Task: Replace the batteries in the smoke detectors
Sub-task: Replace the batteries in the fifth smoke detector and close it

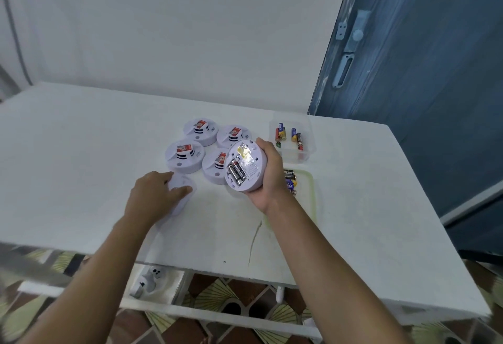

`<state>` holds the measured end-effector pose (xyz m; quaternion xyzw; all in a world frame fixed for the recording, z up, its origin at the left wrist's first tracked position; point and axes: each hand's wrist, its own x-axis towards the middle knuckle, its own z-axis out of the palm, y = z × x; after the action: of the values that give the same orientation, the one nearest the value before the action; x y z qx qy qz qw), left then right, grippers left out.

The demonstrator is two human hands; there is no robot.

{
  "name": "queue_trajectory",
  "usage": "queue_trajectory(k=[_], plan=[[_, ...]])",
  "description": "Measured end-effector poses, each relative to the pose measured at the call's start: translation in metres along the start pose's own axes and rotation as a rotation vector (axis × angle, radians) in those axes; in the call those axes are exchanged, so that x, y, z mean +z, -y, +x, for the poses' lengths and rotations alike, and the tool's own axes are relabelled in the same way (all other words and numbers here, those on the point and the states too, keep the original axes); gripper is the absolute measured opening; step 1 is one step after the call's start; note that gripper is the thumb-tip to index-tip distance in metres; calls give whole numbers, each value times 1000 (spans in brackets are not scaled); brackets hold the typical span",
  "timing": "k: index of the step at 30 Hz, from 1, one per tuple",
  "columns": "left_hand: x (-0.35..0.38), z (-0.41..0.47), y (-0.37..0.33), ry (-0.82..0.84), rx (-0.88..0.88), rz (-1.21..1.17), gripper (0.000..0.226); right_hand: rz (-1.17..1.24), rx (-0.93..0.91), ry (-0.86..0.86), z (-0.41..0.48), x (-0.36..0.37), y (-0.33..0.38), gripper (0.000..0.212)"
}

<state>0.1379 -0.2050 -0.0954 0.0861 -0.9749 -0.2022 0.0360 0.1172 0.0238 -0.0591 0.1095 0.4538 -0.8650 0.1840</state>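
Head view: the right hand (268,177) grips a smoke detector (245,165) by its rim, fingers curled round its right edge. The back is turned up, so the batteries (237,173) in its bay show. It is held above the table (81,166), just near of 4 other detectors (181,157). The left hand (155,193) rests fairly straight fingers on a white cover (183,188) lying to the left. A clear box (310,150) far right and a green-rimmed tray (310,188) behind the right hand hold loose cells. The detector looks light, stiff and smooth; hold the rim and probably lift each cell by one end.
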Motion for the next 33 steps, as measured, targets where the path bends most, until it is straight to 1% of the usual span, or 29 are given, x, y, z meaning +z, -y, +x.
queue_trajectory(k=[2,4,7,10,12,14,16,18,21,23,25,28,33], plan=[[6,3,10,18,10,107,47,12,-4,3,2,1,-2,49],[10,3,14,34,32,142,49,25,-9,2,3,0,-3,48],[7,1,7,37,29,48,41,51,-10,0,4,0,-4,46],[4,-2,-4,9,26,-61,45,73,-14,-1,4,1,-4,43],[2,-3,-15,-17,49,-130,38,80,-15,-1,5,1,-5,42],[-1,-3,-29,-44,85,-194,27,79,-19,-4,4,2,-5,42],[-4,-4,-47,-85,180,-259,17,82,-22,1,5,2,-6,43],[-6,-7,-65,-118,311,-330,12,76,-29,3,4,2,-5,44],[-6,-14,-89,-149,470,-391,23,71,-41,3,3,0,-2,45],[-2,-16,-100,-176,512,-401,30,74,-71,-11,2,-2,1,45],[2,-15,-107,-179,495,-405,35,71,-110,-26,1,-5,3,44],[6,-13,-113,-180,479,-418,35,66,-158,-65,-1,-10,8,42],[9,-12,-125,-105,492,-438,34,69,-197,-107,-7,-19,15,38]])
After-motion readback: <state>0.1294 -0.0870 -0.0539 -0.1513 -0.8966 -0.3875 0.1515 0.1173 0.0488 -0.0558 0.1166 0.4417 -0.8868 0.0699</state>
